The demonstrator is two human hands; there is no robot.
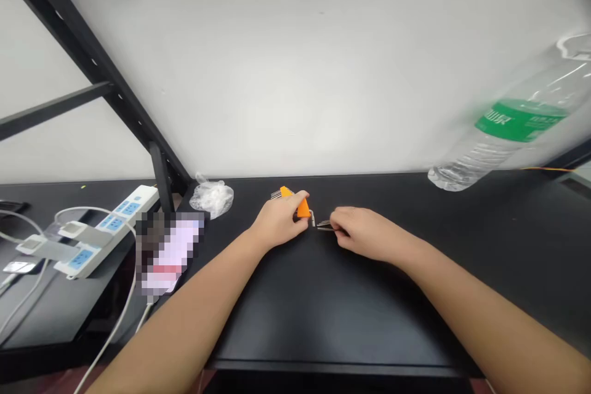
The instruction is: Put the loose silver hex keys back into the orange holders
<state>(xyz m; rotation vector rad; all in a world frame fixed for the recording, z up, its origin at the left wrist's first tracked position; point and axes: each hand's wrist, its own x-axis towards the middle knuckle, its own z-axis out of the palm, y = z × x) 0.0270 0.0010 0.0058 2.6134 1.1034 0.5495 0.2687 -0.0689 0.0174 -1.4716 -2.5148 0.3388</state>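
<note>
My left hand [278,220] is closed around an orange hex key holder [302,208] over the middle of the black table. Thin metal keys poke out on the holder's far left side, and one bent hex key [313,219] shows at its right end. Just to the right, my right hand [357,229] pinches several metal hex keys [325,226], their ends pointing left toward the holder. A small gap lies between the two hands. My fingers hide part of the holder and most of the keys in my right hand.
A crumpled clear plastic bag [212,197] lies at the back left. A phone [173,255], partly blurred out, rests near the left edge with a white cable. Farther left is a white power strip [113,228]. A large water bottle [512,123] stands at the back right.
</note>
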